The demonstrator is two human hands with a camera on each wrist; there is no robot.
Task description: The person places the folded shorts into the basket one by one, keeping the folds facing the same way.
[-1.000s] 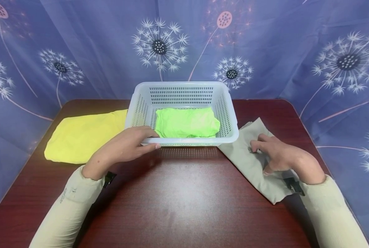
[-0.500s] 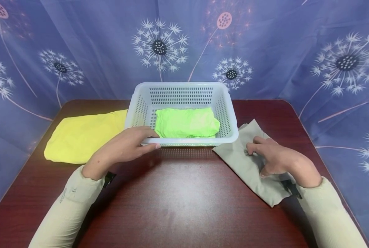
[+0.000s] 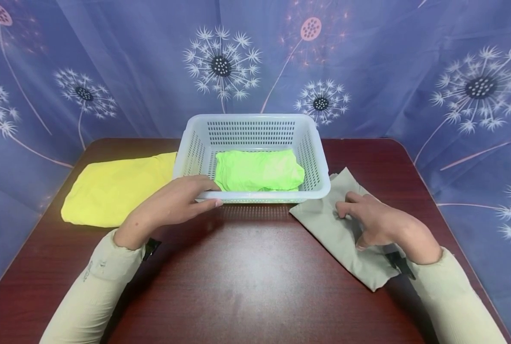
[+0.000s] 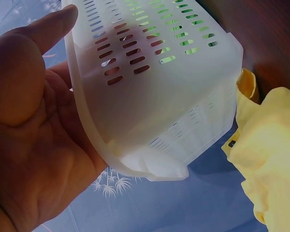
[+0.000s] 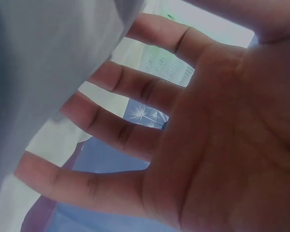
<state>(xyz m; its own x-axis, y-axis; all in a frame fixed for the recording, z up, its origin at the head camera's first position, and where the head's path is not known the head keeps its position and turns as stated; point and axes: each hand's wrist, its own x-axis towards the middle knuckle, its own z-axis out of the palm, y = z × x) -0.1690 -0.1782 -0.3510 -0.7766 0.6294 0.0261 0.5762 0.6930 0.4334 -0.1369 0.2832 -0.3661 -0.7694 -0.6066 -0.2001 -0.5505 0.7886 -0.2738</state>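
A white slotted plastic basket [image 3: 264,195] stands at the back middle of the table, with a folded bright green cloth [image 3: 260,169] inside. My left hand [image 3: 175,200] grips its front rim near the left corner, the thumb outside and the fingers over the inner side. A folded grey cloth [image 3: 324,215] lies slantwise on the right, its far end close to the basket's front right corner. On top of it, my right hand [image 3: 377,220] presses with spread fingertips, the thumb apart from them. The right wrist view shows the fingers [image 5: 121,135] fairly straight, their tips against grey fabric [image 5: 48,63].
A folded yellow cloth [image 3: 118,191] lies left of the basket, partly behind my left hand and forearm. The dark red wooden table [image 3: 255,286] ends at a blue curtain [image 3: 143,57] printed with dandelions, which hangs behind and on both sides.
My right hand and the grey cloth under it have slid a little left and toward me, the cloth turning slightly. The left hand, basket, green cloth and yellow cloth have stayed in place.
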